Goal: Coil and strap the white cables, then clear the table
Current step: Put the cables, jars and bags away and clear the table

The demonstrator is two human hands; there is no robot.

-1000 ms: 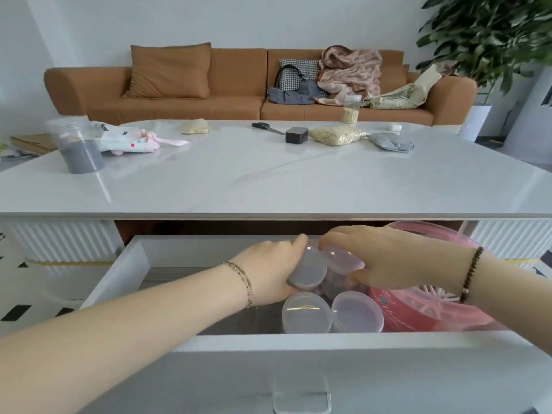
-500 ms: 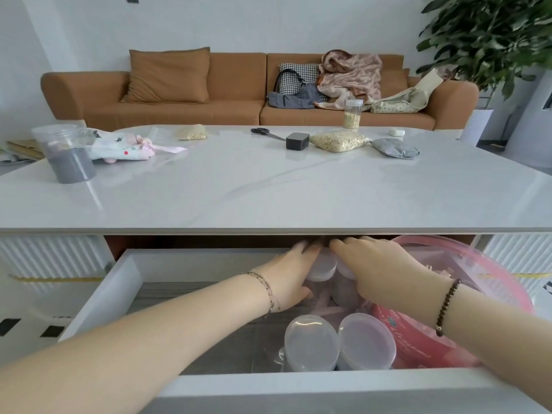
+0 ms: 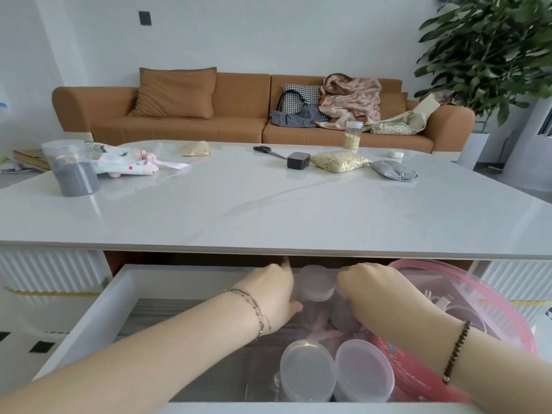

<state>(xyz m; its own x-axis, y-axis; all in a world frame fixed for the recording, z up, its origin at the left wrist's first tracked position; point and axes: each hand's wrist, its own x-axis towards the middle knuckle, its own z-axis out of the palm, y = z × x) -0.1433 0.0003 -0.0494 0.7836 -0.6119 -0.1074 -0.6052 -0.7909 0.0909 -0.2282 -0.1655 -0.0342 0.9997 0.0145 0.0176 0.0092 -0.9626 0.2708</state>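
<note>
The open drawer holds four lidded jars: two front jars at 6 o'clock and two back jars (contents unclear). The left hand and right hand each curl round one back jar. A white cable shows through the pink pouch at 3 o'clock.

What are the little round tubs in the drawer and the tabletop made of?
The small round lidded tubs look like frosted plastic: cloudy, half see-through. The glossy white tabletop seems polished stone or a look-alike, given faint veins and reflections.
</note>
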